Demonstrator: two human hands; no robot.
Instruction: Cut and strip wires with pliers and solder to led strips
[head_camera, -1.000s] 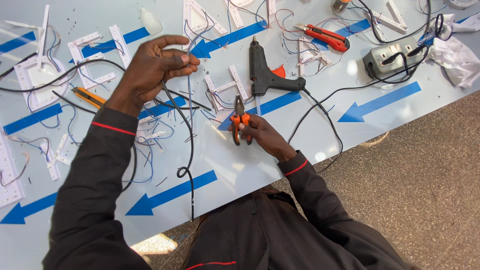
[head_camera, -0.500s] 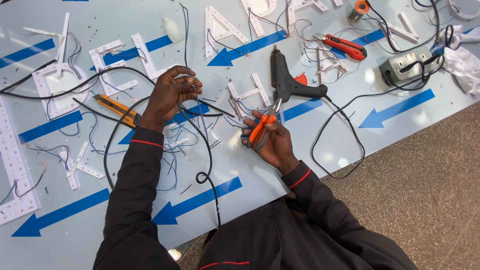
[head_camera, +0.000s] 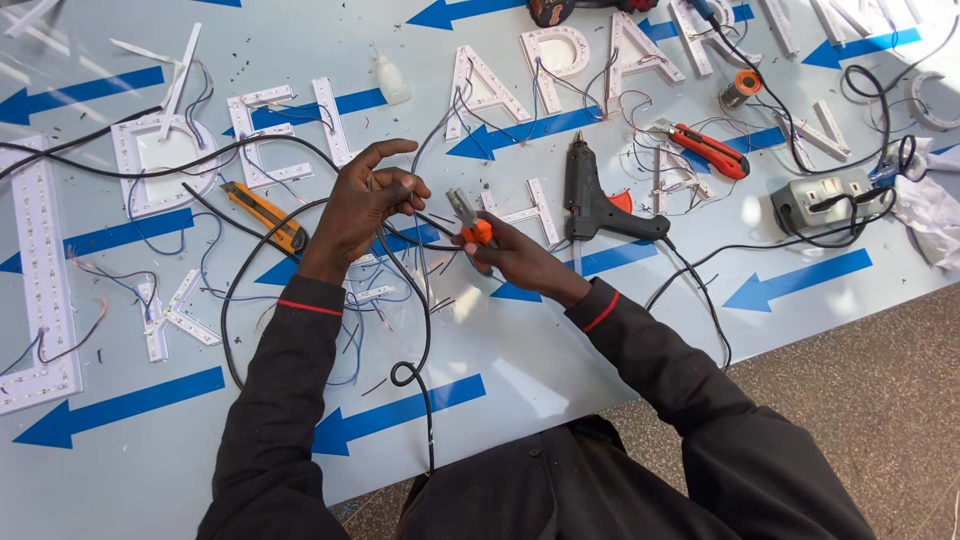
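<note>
My left hand (head_camera: 368, 207) is raised over the table, fingers pinched on a black cable (head_camera: 418, 300) that hangs down in a loop toward me. My right hand (head_camera: 508, 255) grips small orange-handled pliers (head_camera: 466, 215), jaws pointing up and left close to the fingers of the left hand. Thin blue and white wires (head_camera: 362, 300) lie tangled under both hands. A white letter shell (head_camera: 524, 211) sits just right of the pliers.
A black glue gun (head_camera: 592, 199) lies right of my hands. An orange utility knife (head_camera: 264, 215) lies left. Red-handled cutters (head_camera: 706, 149), a grey power strip (head_camera: 826, 201), a small glue bottle (head_camera: 391, 79) and several white letter shells (head_camera: 556, 53) sit on the white table (head_camera: 540, 370).
Both hands have come closer together. The pliers rose from the table toward the left hand's cable. The view shifted down, showing more of the far table.
</note>
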